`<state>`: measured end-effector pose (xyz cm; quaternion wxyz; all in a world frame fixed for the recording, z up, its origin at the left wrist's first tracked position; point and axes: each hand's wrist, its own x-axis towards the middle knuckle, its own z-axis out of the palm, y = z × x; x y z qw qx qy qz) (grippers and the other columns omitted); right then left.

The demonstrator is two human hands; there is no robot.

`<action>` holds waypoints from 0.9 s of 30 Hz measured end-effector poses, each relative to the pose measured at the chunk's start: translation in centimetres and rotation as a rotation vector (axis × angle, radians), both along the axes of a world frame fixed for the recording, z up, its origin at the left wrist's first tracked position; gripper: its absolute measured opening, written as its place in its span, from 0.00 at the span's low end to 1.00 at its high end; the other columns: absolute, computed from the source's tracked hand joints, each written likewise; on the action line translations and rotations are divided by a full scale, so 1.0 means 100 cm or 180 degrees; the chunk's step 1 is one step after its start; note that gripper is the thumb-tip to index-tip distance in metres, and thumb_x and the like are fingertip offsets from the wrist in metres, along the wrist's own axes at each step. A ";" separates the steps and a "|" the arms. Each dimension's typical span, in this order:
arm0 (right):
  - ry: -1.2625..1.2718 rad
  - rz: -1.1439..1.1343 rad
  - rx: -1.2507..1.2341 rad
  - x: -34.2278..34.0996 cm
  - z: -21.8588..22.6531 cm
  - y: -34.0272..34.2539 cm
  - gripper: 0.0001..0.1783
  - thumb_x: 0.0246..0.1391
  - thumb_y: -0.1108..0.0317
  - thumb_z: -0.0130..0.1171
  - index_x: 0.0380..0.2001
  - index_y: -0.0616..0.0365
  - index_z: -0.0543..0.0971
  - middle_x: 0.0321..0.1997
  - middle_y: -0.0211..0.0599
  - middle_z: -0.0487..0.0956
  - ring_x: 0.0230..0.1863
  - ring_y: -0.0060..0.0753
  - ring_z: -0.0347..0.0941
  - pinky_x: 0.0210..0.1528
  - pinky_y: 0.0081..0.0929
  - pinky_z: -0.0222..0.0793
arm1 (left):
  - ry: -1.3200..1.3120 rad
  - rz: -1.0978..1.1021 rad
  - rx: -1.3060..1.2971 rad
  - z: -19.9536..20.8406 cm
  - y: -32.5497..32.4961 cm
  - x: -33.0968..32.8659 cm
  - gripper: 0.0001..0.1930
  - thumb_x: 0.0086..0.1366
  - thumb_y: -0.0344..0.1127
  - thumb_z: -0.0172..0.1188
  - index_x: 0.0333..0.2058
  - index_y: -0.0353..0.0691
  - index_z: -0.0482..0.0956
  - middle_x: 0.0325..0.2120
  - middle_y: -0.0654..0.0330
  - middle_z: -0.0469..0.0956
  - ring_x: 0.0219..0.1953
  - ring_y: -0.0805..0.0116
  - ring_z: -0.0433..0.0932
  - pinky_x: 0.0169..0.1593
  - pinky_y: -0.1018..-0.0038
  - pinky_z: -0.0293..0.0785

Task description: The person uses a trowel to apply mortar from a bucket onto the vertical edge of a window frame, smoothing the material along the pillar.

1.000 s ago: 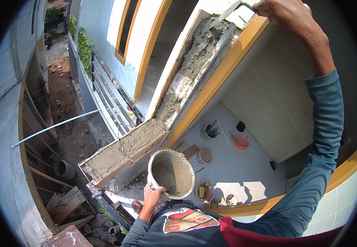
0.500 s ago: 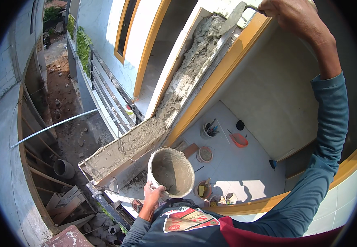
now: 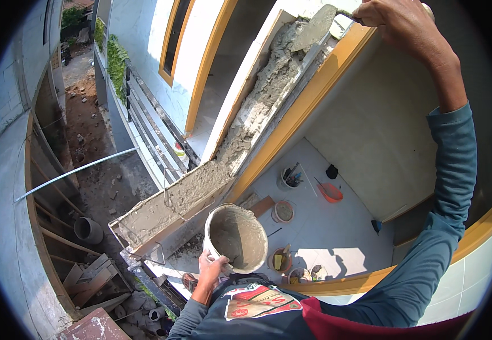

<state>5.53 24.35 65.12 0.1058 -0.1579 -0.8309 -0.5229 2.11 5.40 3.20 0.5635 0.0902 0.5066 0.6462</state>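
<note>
My left hand [image 3: 212,267] grips the rim of a white bucket [image 3: 236,238], whose inside is coated with grey mortar. At the upper right, my right hand [image 3: 396,21] is closed round the handle of a trowel [image 3: 316,28]. The trowel's blade lies flat on wet mortar [image 3: 274,73] at the far end of a wooden formwork trough. This mortar is lumpy along the trough between two boards. Nearer to me, a second stretch of mortar [image 3: 172,198] turns off to the left and looks smoother. Bent wire clamps cross that part.
An orange frame edge [image 3: 308,113] runs beside the formwork. Below on the tiled floor stand several buckets [image 3: 283,211] and an orange basin [image 3: 330,192]. To the left, a railing [image 3: 155,119] borders a deep drop to the ground, crossed by a pale pipe [image 3: 76,174].
The trowel blade has turned flatter onto the mortar, and my right hand has shifted slightly left. The bucket in my left hand stays in place.
</note>
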 end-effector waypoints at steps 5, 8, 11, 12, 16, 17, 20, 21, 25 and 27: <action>0.0350 0.0401 -0.0588 0.008 0.008 -0.003 0.09 0.58 0.71 0.59 0.40 0.61 0.85 0.39 0.44 0.86 0.35 0.33 0.85 0.40 0.27 0.83 | -0.0036 0.0017 0.0086 -0.016 0.004 0.004 0.24 0.47 0.23 0.66 0.43 0.25 0.67 0.22 0.56 0.77 0.19 0.71 0.75 0.20 0.76 0.69; 0.0519 0.0523 -0.0834 0.008 0.005 0.002 0.09 0.58 0.71 0.59 0.39 0.59 0.85 0.37 0.43 0.86 0.34 0.34 0.85 0.38 0.27 0.83 | -0.0009 0.0045 0.0041 -0.020 0.005 0.003 0.25 0.47 0.23 0.67 0.44 0.25 0.67 0.22 0.57 0.77 0.19 0.72 0.74 0.20 0.76 0.69; 0.0545 0.0625 -0.0518 0.003 -0.008 0.001 0.09 0.58 0.71 0.59 0.38 0.58 0.85 0.36 0.42 0.86 0.32 0.34 0.84 0.36 0.27 0.83 | 0.0010 -0.0021 0.0067 -0.023 0.008 0.003 0.25 0.48 0.23 0.66 0.44 0.24 0.67 0.22 0.57 0.77 0.19 0.71 0.74 0.20 0.76 0.69; 0.0143 0.0238 0.0566 -0.004 -0.016 -0.007 0.09 0.57 0.71 0.60 0.38 0.57 0.86 0.35 0.41 0.86 0.32 0.34 0.84 0.36 0.27 0.82 | -0.0020 0.0021 0.0086 -0.021 0.008 0.003 0.24 0.48 0.23 0.66 0.44 0.24 0.67 0.23 0.56 0.77 0.19 0.71 0.75 0.20 0.76 0.69; -0.0366 -0.0056 0.0806 -0.006 -0.016 0.000 0.09 0.57 0.69 0.60 0.39 0.55 0.86 0.36 0.39 0.86 0.32 0.33 0.84 0.36 0.27 0.81 | -0.0042 -0.0014 0.0115 0.002 0.005 0.001 0.21 0.49 0.22 0.65 0.42 0.27 0.69 0.24 0.55 0.79 0.19 0.71 0.76 0.20 0.76 0.69; -0.0187 0.0112 0.0802 -0.002 -0.015 0.000 0.08 0.56 0.69 0.61 0.38 0.54 0.86 0.35 0.38 0.86 0.31 0.33 0.84 0.35 0.27 0.81 | -0.0045 -0.0019 0.0114 -0.001 0.005 0.001 0.21 0.49 0.22 0.65 0.42 0.27 0.69 0.24 0.55 0.79 0.19 0.71 0.76 0.20 0.76 0.69; -0.0393 0.0553 0.0862 0.011 0.004 0.009 0.08 0.55 0.68 0.63 0.37 0.53 0.86 0.35 0.37 0.86 0.30 0.31 0.83 0.33 0.26 0.80 | 0.0022 -0.0038 0.0023 -0.008 0.005 0.002 0.19 0.49 0.22 0.65 0.41 0.29 0.70 0.24 0.54 0.80 0.20 0.70 0.77 0.20 0.76 0.69; -0.0762 0.0801 0.0927 0.011 0.007 0.010 0.08 0.54 0.67 0.64 0.37 0.53 0.86 0.35 0.37 0.86 0.29 0.31 0.83 0.33 0.25 0.80 | -0.0006 -0.0019 0.0043 -0.005 0.005 0.001 0.19 0.49 0.22 0.65 0.41 0.30 0.71 0.25 0.55 0.80 0.20 0.70 0.77 0.20 0.76 0.70; 0.0014 0.0476 0.0855 0.009 -0.006 0.006 0.09 0.54 0.68 0.65 0.38 0.55 0.85 0.35 0.37 0.87 0.29 0.30 0.83 0.33 0.25 0.81 | -0.0076 0.0036 0.0092 0.001 0.001 -0.002 0.19 0.49 0.21 0.65 0.41 0.31 0.72 0.25 0.54 0.81 0.21 0.69 0.78 0.21 0.76 0.71; 0.0007 0.0756 0.0312 0.013 0.003 0.010 0.10 0.55 0.68 0.64 0.40 0.57 0.85 0.35 0.39 0.87 0.29 0.30 0.84 0.33 0.24 0.81 | -0.0031 0.0057 0.0074 -0.007 0.001 -0.003 0.18 0.49 0.22 0.65 0.41 0.31 0.72 0.25 0.54 0.81 0.21 0.69 0.78 0.21 0.76 0.71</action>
